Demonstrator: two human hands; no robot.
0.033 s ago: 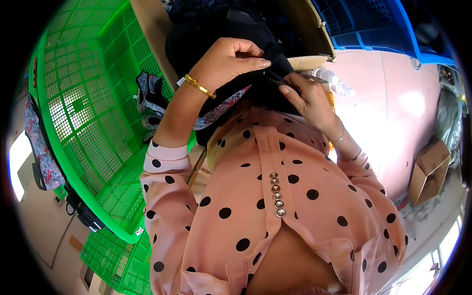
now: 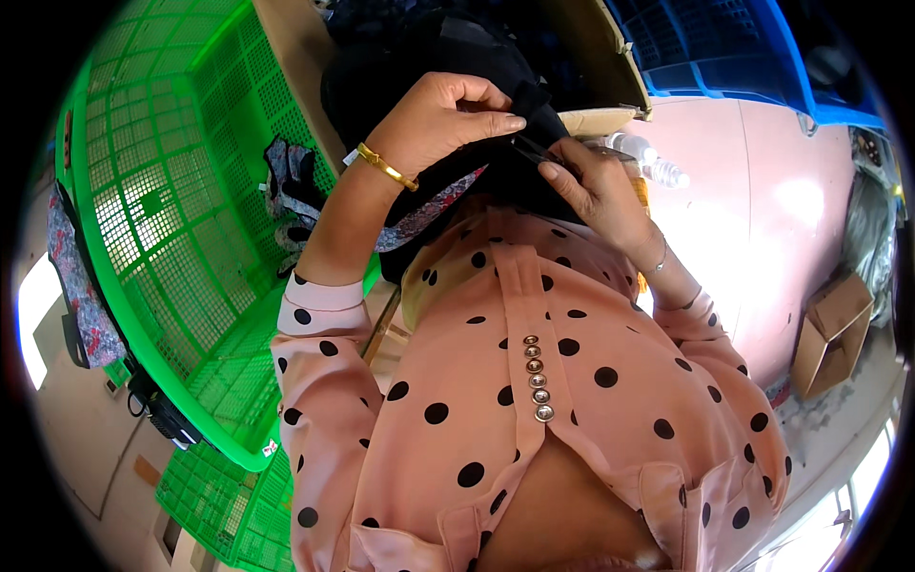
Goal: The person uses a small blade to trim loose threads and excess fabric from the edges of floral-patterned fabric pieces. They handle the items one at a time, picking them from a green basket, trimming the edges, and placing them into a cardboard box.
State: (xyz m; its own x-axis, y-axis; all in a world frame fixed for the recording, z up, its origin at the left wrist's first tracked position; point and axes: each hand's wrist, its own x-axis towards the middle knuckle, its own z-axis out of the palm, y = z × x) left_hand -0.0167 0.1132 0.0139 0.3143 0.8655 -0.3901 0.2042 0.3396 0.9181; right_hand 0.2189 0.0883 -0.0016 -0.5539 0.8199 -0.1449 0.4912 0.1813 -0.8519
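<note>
My left hand (image 2: 446,119) is closed in a pinch on black cloth (image 2: 541,116), thumb and forefinger together at its edge. Just to the right, my right hand (image 2: 602,195) grips small dark scissors (image 2: 543,153), their points directed at the cloth beside my left thumb. The fingers partly hide the scissors' handles. More black fabric (image 2: 381,91) lies bunched beyond and under my hands. A strip of floral-patterned cloth (image 2: 434,208) with red and grey print runs below my left wrist.
An open cardboard box (image 2: 610,57) stands just beyond my hands. A large green basket (image 2: 162,276) at the left holds floral pieces (image 2: 291,181). Clear plastic bottles (image 2: 658,164) are right of my right hand, below a blue crate (image 2: 710,48). A small carton (image 2: 832,334) sits far right.
My right thumb has shifted very slightly left on the scissors. My left hand and the cloth look the same.
</note>
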